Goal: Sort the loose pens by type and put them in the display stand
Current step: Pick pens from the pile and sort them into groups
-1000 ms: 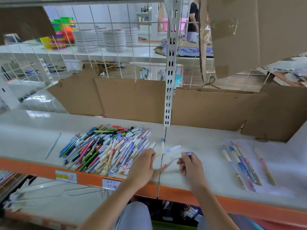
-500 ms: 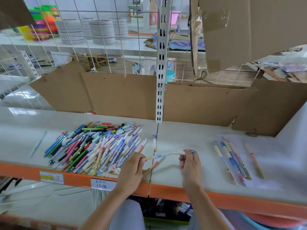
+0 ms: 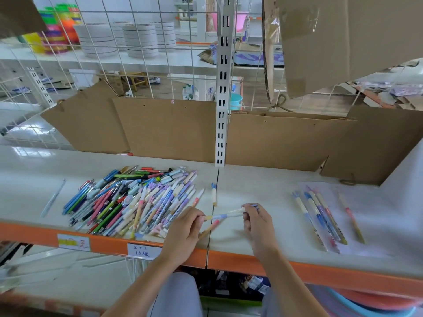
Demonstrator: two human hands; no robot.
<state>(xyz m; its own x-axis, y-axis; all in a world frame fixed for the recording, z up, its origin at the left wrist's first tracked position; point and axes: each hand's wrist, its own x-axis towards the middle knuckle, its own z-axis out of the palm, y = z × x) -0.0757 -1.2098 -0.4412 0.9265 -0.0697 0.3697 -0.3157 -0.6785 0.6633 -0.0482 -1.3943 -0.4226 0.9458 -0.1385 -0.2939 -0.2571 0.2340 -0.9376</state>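
Both hands are barely shifting: left hand [image 3: 185, 227] and right hand [image 3: 258, 221] are pinching one pen [image 3: 225, 215] between them, beside the pile [image 3: 137, 200].

Both our hands on one pen

Our left hand [image 3: 183, 227] and right hand [image 3: 256, 221] pinch a pastel pen [image 3: 225, 215] beside the pen pile [image 3: 135, 200].

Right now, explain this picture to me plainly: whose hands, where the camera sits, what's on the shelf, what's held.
No robot here: a person wears a camera on the head, looking down at their own two hands. The left hand and right hand hold a pastel pen between them, one end each; the left hand also grips a pink pen. On the white shelf lie a big mixed pen pile to the left, one lone pen at the middle seam, and a small sorted row to the right. Cardboard stands behind.
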